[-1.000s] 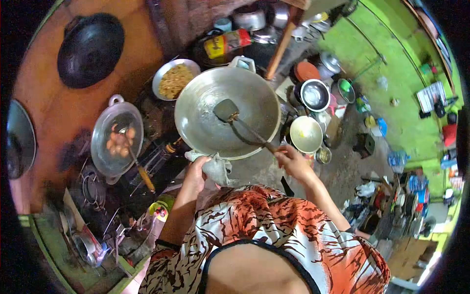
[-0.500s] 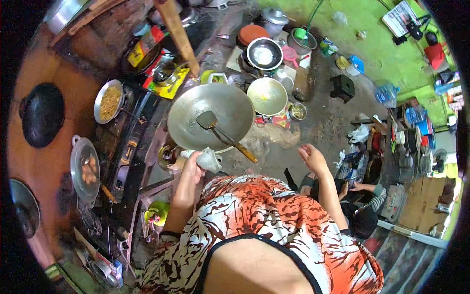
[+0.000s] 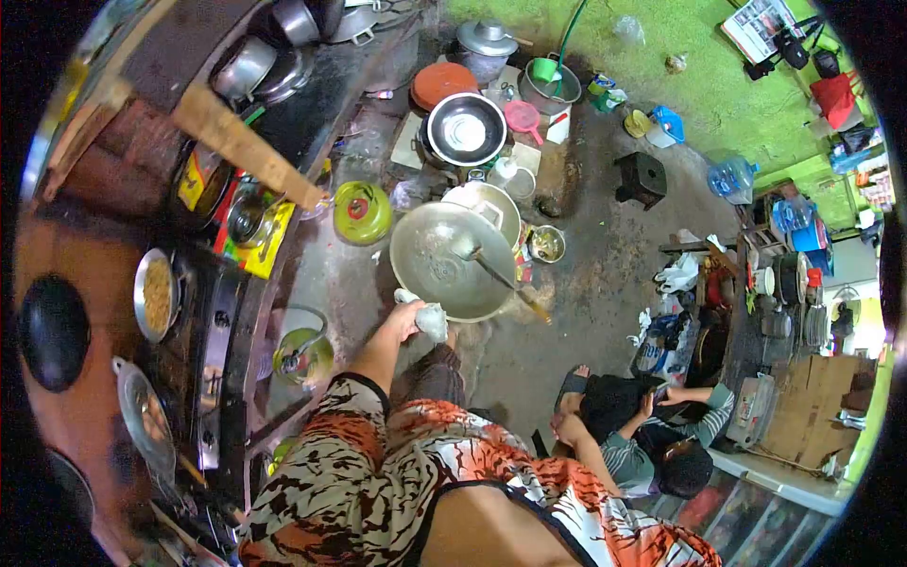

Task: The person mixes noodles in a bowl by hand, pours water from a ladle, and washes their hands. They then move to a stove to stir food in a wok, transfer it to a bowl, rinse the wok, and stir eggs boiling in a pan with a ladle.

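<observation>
My left hand (image 3: 404,321) is closed around a grey-white cloth (image 3: 432,322) at the near rim of a large wok (image 3: 425,269). The wok hangs tilted in front of my legs, its far side covering part of a pale pan (image 3: 505,213) on the floor. A spatula (image 3: 501,280) with a dark blade and wooden handle rests in the wok, its handle sticking out over the right rim. My right hand (image 3: 570,431) hangs low at my side, beside the seated person's foot, with loose fingers and nothing visible in it.
A green gas cylinder (image 3: 363,213) stands left of the wok. The stove (image 3: 215,350) is along the left, with a pan of food (image 3: 154,295) on it. A person (image 3: 652,435) sits at the lower right. A black stool (image 3: 641,178) stands farther back.
My left hand has carried the wok with the spatula forward and down, partly over the pale pan. The gas cylinder has come into view. My right hand has dropped to my side.
</observation>
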Action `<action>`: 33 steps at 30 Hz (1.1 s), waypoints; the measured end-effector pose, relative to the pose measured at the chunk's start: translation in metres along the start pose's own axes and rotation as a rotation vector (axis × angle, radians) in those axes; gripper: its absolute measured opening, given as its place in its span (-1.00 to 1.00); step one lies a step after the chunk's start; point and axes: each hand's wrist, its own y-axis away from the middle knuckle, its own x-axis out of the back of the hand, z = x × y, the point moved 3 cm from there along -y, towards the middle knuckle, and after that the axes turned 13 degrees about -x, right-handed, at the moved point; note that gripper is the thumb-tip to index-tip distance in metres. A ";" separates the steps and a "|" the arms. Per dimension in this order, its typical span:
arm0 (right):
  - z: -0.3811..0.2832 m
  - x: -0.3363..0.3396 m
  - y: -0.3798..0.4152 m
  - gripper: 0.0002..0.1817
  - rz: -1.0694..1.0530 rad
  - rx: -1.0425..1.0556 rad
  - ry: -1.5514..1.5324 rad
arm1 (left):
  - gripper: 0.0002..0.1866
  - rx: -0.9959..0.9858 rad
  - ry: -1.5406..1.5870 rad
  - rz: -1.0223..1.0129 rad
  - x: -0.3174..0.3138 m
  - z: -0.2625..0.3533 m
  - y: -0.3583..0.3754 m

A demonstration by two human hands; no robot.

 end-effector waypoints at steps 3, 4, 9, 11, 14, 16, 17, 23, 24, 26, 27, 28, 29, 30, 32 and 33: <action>0.012 0.000 0.009 -0.86 -0.043 0.204 0.599 | -0.68 0.066 -0.066 -0.024 0.000 -0.016 -0.066; 0.027 -0.005 0.006 -0.86 -0.072 0.183 0.248 | -0.68 0.098 -0.054 -0.037 -0.001 -0.018 -0.081; 0.053 -0.011 -0.012 -0.76 -0.447 -0.539 -0.954 | -0.66 0.197 -0.096 -0.035 0.002 -0.037 -0.170; 0.057 -0.018 -0.029 -0.72 -0.428 -0.597 -1.038 | -0.66 0.188 -0.043 -0.067 0.005 -0.048 -0.201; 0.049 -0.020 -0.048 -0.69 -0.577 -0.378 -1.293 | -0.64 0.155 0.028 -0.145 0.014 -0.062 -0.238; -0.033 0.039 -0.027 -0.72 -0.299 -0.539 -0.853 | -0.62 0.146 0.038 -0.188 0.015 -0.063 -0.248; -0.014 0.030 -0.044 -0.73 -0.336 -0.534 -0.848 | -0.59 0.189 0.028 -0.168 0.008 -0.052 -0.245; -0.004 0.029 -0.104 -0.72 -0.395 -0.455 -0.856 | -0.54 0.224 0.100 -0.200 0.005 -0.077 -0.291; -0.007 0.034 -0.109 -0.72 -0.397 -0.460 -0.850 | -0.52 0.216 0.087 -0.199 0.008 -0.086 -0.302; -0.012 0.046 -0.115 -0.77 -0.395 -0.536 -0.788 | -0.41 0.170 -0.018 -0.207 0.013 -0.103 -0.319; -0.016 0.054 -0.117 -0.79 -0.395 -0.571 -0.754 | -0.41 0.171 -0.012 -0.199 0.008 -0.098 -0.318; -0.020 0.061 -0.120 -0.81 -0.395 -0.604 -0.720 | -0.36 0.183 -0.084 -0.166 0.003 -0.093 -0.317; -0.023 0.066 -0.122 -0.82 -0.395 -0.636 -0.685 | -0.31 0.194 -0.157 -0.132 0.002 -0.094 -0.318; -0.027 0.071 -0.123 -0.82 -0.399 -0.633 -0.677 | -0.23 0.181 -0.232 -0.131 0.000 -0.093 -0.318; -0.036 0.080 -0.122 -0.82 -0.450 -0.507 -0.812 | -0.20 0.161 -0.204 0.005 0.000 -0.089 -0.314; -0.018 0.070 -0.132 -0.82 -0.451 -0.504 -0.806 | -0.16 0.140 -0.179 0.133 -0.002 -0.085 -0.310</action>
